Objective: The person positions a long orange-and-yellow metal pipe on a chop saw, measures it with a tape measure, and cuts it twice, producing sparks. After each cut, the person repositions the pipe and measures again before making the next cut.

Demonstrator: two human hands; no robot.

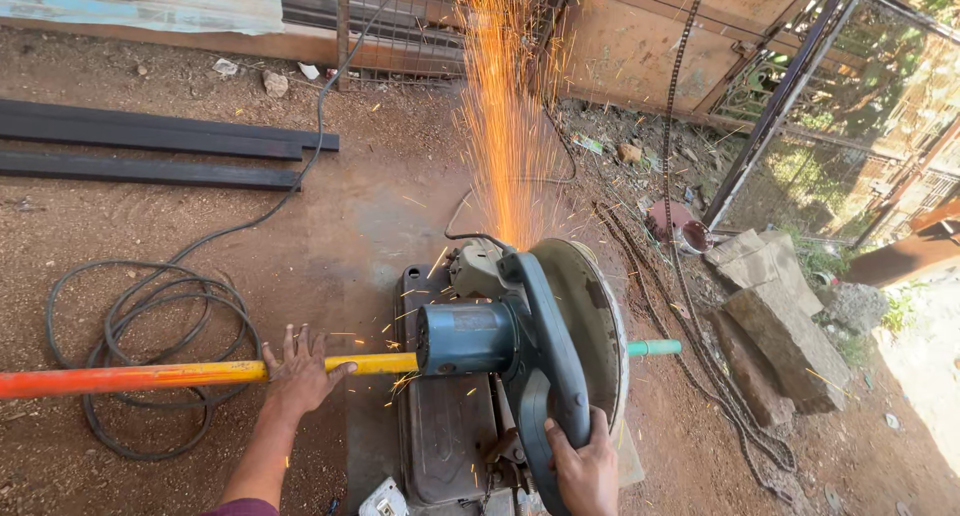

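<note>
Bare reddish dirt ground (330, 226) fills most of the frame, open across the middle left, and is hemmed along the top edge by a fence of boards and wire mesh (640, 46). Two long dark steel sections (150, 146) lie parallel in the upper left. A coiled black cable (150, 356) loops at the left, just under the pipe. At the right a pile of flat stones (780, 326) crowds the edge, with a chain (680, 226) trailing beside it.

In the lower centre stands a blue chop saw (520, 356) on its dark metal base (440, 426), throwing a tall plume of orange sparks (505, 116) up the centre. A long pipe (190, 375), orange at the far left, then yellow, with a green end right of the blade guard, lies across the saw's base. The left hand (297, 371) presses on the yellow stretch with fingers spread. The right hand (585, 466) is wrapped closed around the saw's handle (545, 416) at the bottom edge.

A small white packet (383, 498) lies at the bottom edge, by the base.
</note>
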